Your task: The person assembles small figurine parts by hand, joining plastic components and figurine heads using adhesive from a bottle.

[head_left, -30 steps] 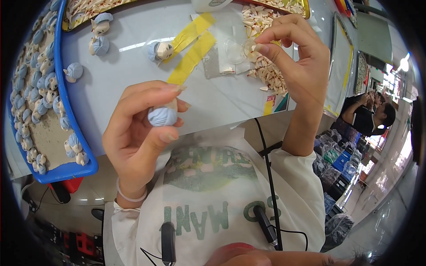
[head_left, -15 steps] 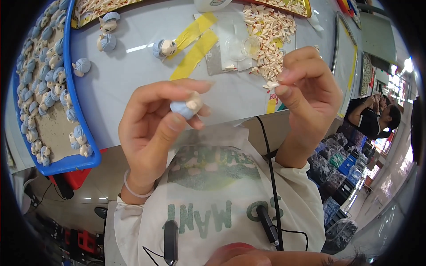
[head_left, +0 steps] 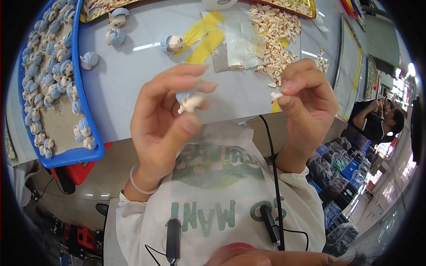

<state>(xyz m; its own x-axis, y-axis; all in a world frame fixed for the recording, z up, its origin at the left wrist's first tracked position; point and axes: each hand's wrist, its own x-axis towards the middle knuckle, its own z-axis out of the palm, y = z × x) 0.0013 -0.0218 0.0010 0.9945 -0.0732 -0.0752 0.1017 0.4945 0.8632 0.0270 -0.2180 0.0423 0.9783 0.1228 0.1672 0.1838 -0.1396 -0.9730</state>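
Note:
My left hand [head_left: 155, 111] is closed around a small doll head [head_left: 192, 103], cream with a light blue cap, somewhat blurred. Its fingertips and thumb surround the head above the table's near edge. To the right, my right hand [head_left: 310, 99] pinches a small cream pointed piece [head_left: 276, 95] between thumb and forefinger, apart from the doll head. Just beyond that hand lies a heap of similar cream pieces [head_left: 277, 40] with reddish tips. A finished-looking blue-capped head [head_left: 172, 44] rests on the table by yellow tape [head_left: 204, 46].
At the left stands a blue-rimmed tray [head_left: 84, 128] with many blue-capped heads. A few more heads [head_left: 116, 37] sit beside it. Gold-edged trays [head_left: 306, 11] line the far side, near a white container [head_left: 218, 3]. A black cable [head_left: 271, 155] hangs before me. Another person [head_left: 377, 117] is at far right.
The doll head has turned in my left hand, and the fingers have shifted around it. My right hand has come slightly down with the cream piece. The whole view has shifted a little.

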